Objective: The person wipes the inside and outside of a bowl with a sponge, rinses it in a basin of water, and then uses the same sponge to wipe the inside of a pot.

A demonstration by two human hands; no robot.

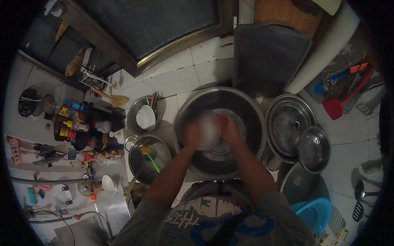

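A large round metal basin (251, 107) stands right before me, with what looks like water in it. Over it my left hand (191, 135) grips a pale round bowl (210, 132), blurred at its left side. On the bowl's right, my right hand (229, 129) is closed on a red cloth or sponge (222, 118); its exact kind is unclear. To the left are a small metal pan holding a white bowl (146, 117), and a two-handled metal pot (166, 150) with a green-handled brush or scrubber (154, 162) inside.
Stacked metal lids or trays (289, 123) and a metal bowl (314, 149) lie right of the basin. A blue plastic basin (323, 215) is lower right. Behind stands a dark rectangular tray (271, 58). Bottles (69, 126) crowd the left; a red spatula (334, 109) hangs on the right wall.
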